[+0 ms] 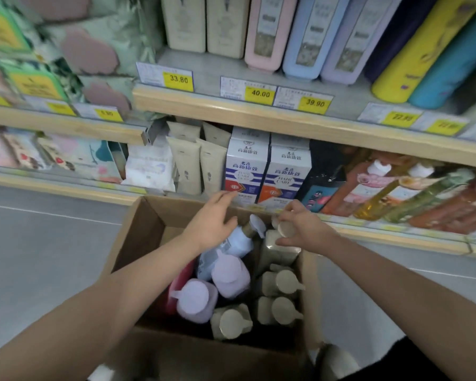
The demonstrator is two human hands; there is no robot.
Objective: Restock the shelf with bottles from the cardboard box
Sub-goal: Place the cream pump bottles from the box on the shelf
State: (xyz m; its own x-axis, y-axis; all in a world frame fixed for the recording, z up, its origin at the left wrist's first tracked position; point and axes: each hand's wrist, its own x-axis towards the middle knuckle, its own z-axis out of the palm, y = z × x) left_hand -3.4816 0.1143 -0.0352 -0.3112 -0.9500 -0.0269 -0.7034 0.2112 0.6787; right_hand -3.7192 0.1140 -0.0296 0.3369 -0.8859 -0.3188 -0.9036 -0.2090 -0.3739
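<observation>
An open cardboard box [138,232] stands on the floor before the shelves and holds several pump bottles, beige, lilac and pale blue. My right hand [302,226] is closed around the pump cap of a beige bottle [279,250] at the box's far right corner. My left hand [212,221] hovers over the far side of the box with fingers spread, just above a pale blue bottle [241,242] lying tilted. Two lilac bottles [230,273] stand in the middle of the box. The upper shelf [245,111] carries tall beige, pink and blue bottles.
The lower shelf [396,237] holds white-and-blue hair care cartons [246,169], beige tubes [187,166] and leaning orange and green bottles [396,193]. Yellow price tags run along the shelf edges. Grey floor lies left and right of the box.
</observation>
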